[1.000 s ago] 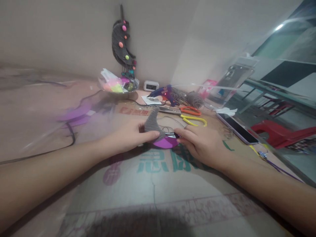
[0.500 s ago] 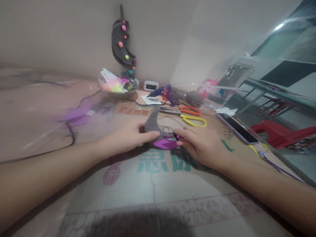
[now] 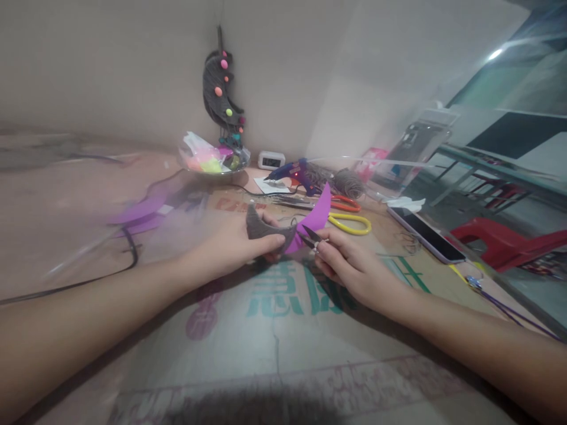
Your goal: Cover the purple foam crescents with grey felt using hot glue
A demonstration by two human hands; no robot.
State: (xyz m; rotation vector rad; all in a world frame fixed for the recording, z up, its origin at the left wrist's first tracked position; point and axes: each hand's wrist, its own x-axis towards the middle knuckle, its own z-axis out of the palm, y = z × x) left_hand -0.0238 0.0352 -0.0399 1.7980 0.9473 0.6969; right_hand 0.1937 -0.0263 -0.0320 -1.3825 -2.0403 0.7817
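Observation:
My left hand [image 3: 237, 245] grips a crescent-shaped craft piece [image 3: 292, 227], grey yarn wound over one half and bare purple foam on the other, lifted off the cardboard with its purple tip pointing up. My right hand [image 3: 354, 265] is closed on small thread snips [image 3: 311, 238], whose dark blades point at the middle of the crescent where yarn meets purple. Both hands hover over a flattened cardboard sheet [image 3: 283, 330] with green print.
Behind the hands lie orange-and-yellow scissors [image 3: 348, 212], a blue glue gun [image 3: 295, 171], a ball of grey yarn [image 3: 348, 182], a white clock [image 3: 271, 160] and a bowl of coloured bits [image 3: 212, 162]. A phone [image 3: 425, 233] lies right. A black cable [image 3: 128, 251] runs left.
The crescent has been lifted from the cardboard and turned so its purple end stands up. My right hand now holds the snips with blades at the piece.

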